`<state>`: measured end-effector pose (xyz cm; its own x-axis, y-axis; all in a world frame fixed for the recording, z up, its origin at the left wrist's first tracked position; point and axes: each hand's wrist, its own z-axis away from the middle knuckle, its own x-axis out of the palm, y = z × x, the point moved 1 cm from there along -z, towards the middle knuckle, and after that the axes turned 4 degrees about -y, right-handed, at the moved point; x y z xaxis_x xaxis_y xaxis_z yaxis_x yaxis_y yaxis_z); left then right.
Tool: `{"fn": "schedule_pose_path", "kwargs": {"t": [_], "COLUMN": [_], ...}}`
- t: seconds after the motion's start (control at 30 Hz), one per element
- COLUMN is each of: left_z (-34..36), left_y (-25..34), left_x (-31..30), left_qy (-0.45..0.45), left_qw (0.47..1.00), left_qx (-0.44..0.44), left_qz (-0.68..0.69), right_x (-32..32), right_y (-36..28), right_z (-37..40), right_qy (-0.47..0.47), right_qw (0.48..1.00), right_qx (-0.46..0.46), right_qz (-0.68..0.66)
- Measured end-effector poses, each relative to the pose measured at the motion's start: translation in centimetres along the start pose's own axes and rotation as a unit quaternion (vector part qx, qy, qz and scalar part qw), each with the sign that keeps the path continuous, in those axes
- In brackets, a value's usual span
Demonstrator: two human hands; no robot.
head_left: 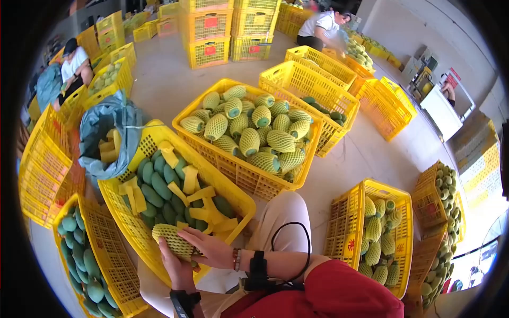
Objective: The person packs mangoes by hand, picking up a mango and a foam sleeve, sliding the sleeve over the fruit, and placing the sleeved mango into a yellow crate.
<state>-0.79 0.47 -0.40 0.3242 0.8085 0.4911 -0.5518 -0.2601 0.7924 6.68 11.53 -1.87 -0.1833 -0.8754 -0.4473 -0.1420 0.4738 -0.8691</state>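
A green mango in a yellow foam net [173, 239] is held between my two hands above the near edge of a yellow crate [237, 199]. My left hand [177, 267] cups the netted mango from below, its fingers along the near side. My right hand [211, 248] presses on the net from the right, with the fingers laid over it. In that crate lie bare green mangoes [154, 195] with flat yellow foam nets [209, 212] scattered on top. A blue plastic bag [108, 153] holding more yellow foam nets sits at the crate's far left corner.
A crate of netted mangoes [249, 183] stands ahead, another crate [331, 233] at right. Bare mangoes fill a crate [114, 249] at lower left. Stacked crates [209, 32] stand behind. A person [74, 66] sits at far left; another person [323, 29] bends over crates at the back.
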Motion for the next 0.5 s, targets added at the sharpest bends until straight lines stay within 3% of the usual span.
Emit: {"fn": "schedule_pose_path", "kwargs": {"t": [0.17,0.5], "left_z": [0.2,-0.2], "left_y": [-2.7,-3.1], "left_x": [0.5,1.9], "left_qy": [0.007,-0.009], "left_qw": [0.995,0.996], "left_qx": [-0.009,0.014], "left_qz": [0.100,0.093], "right_x": [-1.2,-1.7], "right_y": [0.7,1.2], "right_z": [1.3,1.7], "right_qy": [-0.025,0.013], "right_qw": [0.999,0.998], "right_qx": [-0.017,-0.021], "right_qz": [0.024,0.053]}}
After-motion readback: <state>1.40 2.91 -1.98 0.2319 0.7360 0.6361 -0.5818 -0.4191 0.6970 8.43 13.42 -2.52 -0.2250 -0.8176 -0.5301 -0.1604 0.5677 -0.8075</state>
